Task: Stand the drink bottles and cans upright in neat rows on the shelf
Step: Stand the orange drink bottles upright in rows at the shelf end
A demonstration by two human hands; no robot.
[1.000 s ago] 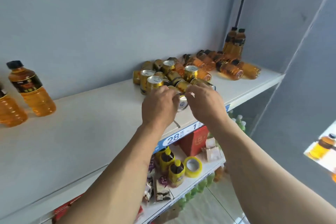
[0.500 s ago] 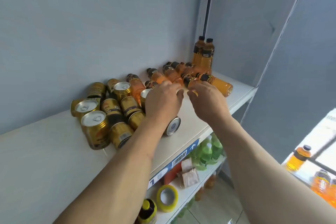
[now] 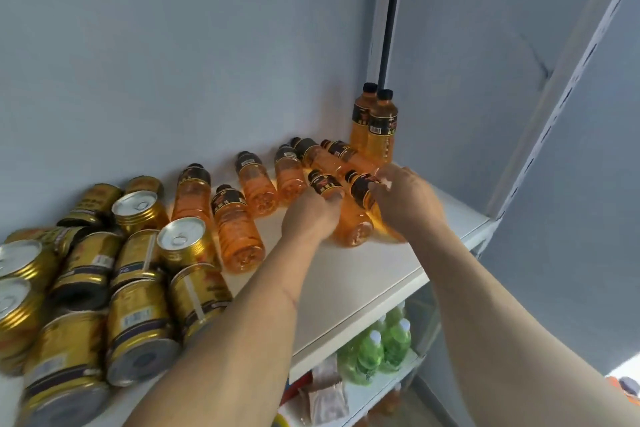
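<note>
Several orange drink bottles with black caps lie on their sides on the white shelf (image 3: 349,274). My left hand (image 3: 311,215) is closed around one lying bottle (image 3: 323,182) near its neck. Just to the right, my right hand (image 3: 408,201) grips a second lying bottle (image 3: 362,189). Two bottles (image 3: 379,128) stand upright in the back right corner. Other fallen bottles (image 3: 239,229) lie to the left of my hands. A heap of gold cans (image 3: 138,291), some upright and some tipped over, fills the shelf's left end.
A grey wall backs the shelf, and a grey side panel (image 3: 568,156) closes its right end. Below, a lower shelf holds green bottles (image 3: 377,350) and small packets (image 3: 325,392). The shelf's front edge runs close under my forearms.
My hands left the cans and moved right to the lying bottles, each closing on one. The view swung right, so the cans now sit at lower left.
</note>
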